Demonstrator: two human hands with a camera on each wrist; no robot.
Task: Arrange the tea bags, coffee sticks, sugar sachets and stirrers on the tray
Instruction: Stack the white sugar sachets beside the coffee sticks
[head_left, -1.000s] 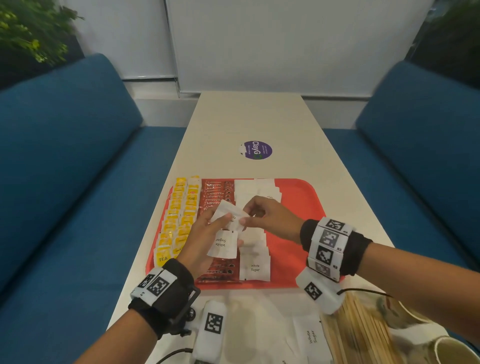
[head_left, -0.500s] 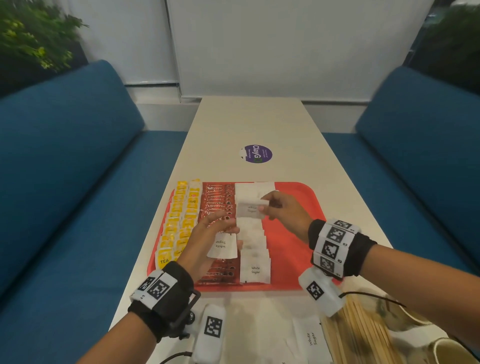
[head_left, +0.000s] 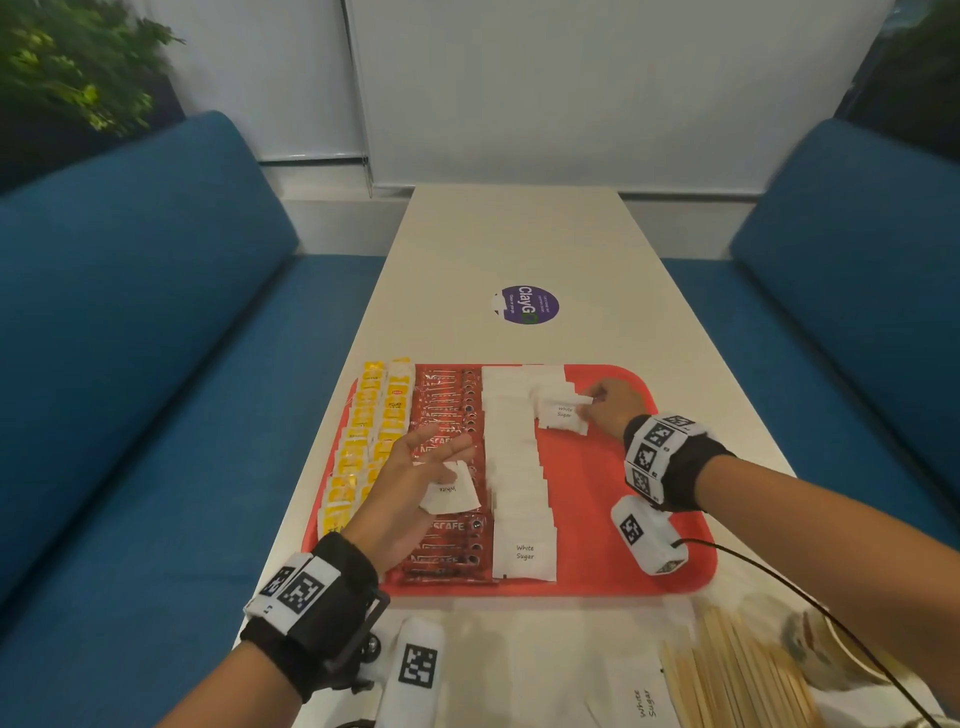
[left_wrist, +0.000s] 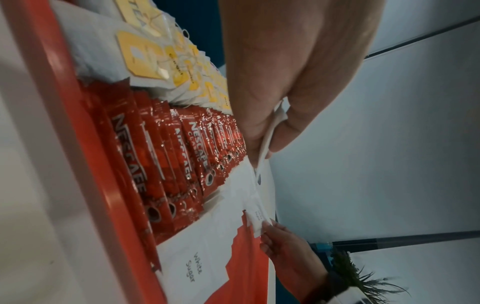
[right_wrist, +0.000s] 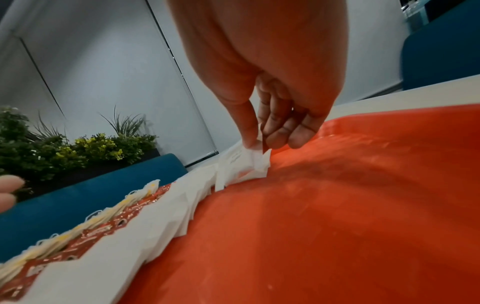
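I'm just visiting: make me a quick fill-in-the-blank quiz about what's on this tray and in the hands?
1. The tray is coloured ____.
2. The right hand pinches a white ____ sachet.
3. The wooden stirrers lie off the tray, on the ____.

Missing words: red; sugar; table

One red tray (head_left: 623, 519) lies on the surface (head_left: 519, 249). It carries two columns of yellow tea bags (head_left: 371, 431), one column of red Nescafe coffee sticks (head_left: 447, 410) and one long overlapping column of white sugar sachets (head_left: 519, 488); the pieces in each column overlap too much to count. Two more sugar sachets are held, one per hand. One loose sugar sachet (head_left: 644, 696) and one bundle of wooden stirrers (head_left: 737, 675) lie off the tray. There is one purple sticker (head_left: 527, 305).
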